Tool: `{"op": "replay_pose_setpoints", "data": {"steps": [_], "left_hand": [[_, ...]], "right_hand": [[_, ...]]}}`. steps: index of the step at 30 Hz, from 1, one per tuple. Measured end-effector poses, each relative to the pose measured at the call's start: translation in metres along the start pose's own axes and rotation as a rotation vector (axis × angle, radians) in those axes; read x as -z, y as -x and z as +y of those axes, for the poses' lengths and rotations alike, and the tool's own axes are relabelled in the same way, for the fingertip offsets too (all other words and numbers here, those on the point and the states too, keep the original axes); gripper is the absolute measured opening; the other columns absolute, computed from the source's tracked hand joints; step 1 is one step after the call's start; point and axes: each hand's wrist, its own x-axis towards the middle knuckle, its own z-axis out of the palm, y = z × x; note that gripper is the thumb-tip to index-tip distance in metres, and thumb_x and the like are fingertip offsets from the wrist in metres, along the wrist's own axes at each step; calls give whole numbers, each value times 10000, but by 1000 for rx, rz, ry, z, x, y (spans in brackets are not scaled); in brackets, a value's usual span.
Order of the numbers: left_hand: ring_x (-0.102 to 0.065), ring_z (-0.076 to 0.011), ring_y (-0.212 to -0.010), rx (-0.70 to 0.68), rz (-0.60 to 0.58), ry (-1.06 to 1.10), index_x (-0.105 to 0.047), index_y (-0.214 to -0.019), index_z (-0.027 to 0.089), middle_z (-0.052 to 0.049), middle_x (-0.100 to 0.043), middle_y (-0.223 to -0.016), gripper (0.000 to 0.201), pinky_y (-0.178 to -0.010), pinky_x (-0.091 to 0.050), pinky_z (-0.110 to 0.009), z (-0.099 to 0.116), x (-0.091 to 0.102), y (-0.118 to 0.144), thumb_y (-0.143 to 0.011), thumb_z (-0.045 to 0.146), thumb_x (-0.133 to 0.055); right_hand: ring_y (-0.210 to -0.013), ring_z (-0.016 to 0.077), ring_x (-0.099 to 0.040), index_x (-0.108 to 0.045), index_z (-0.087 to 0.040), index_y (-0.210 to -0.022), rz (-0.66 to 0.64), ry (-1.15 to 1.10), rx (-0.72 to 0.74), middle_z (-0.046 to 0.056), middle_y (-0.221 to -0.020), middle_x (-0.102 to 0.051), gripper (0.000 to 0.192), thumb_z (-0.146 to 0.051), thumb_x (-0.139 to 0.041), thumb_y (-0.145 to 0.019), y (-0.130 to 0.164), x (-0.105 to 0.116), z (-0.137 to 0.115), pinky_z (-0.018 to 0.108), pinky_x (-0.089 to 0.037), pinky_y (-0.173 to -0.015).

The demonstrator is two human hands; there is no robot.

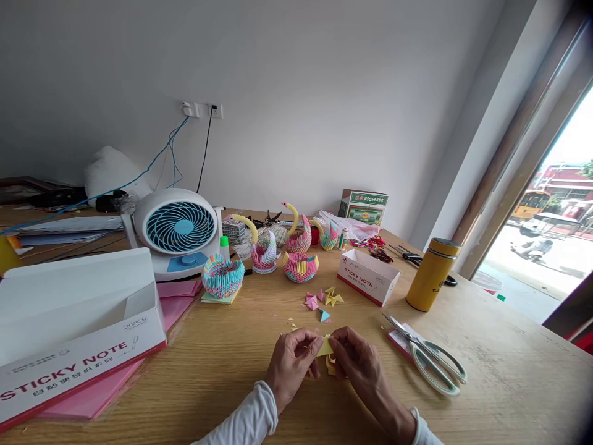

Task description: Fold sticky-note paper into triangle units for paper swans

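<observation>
Between my two hands is a small piece of yellow paper. My left hand pinches its left side with thumb and forefinger. On the other side, the fingers of my right hand are closed on the paper too. More yellow paper lies on the table beneath, partly hidden by my hands. Just beyond are folded paper pieces: pink ones, yellow ones and a blue one. Tiny paper scraps are scattered around them.
Scissors lie right of my hands, near a yellow flask and a small sticky note box. Folded-paper swans and bowls stand behind. A fan and a large open box occupy the left.
</observation>
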Motion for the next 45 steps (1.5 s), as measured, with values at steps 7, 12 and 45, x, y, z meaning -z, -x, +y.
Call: {"op": "replay_pose_setpoints", "data": {"steps": [7,12,45], "left_hand": [[-570,-122,-431,-34,-4,-43,-655,-693,149,5,-605,-562,347,-474,-433,-211,-1,-1,3,-812,468,-591],[-559,-119,-450,-53,-6,-28,-638,-666,148,17,-580,-544,324,-499,-428,-209,0,-2,4,-806,439,-613],[-531,-106,-408,22,-52,38,-551,-670,165,43,-528,-539,404,-437,-381,-210,-6,-2,3,-829,537,-536]], "right_hand": [[-419,98,-454,-525,-175,-725,-5,-7,-14,-49,-509,-466,404,-550,-527,-876,-1,0,0,207,-347,-414],[-414,89,-421,-504,-184,-705,23,44,17,-54,-528,-438,391,-528,-517,-890,2,1,-2,205,-346,-406],[-508,98,-397,-524,-175,-708,7,138,69,-41,-577,-438,374,-484,-498,-917,1,1,5,204,-405,-485]]}}
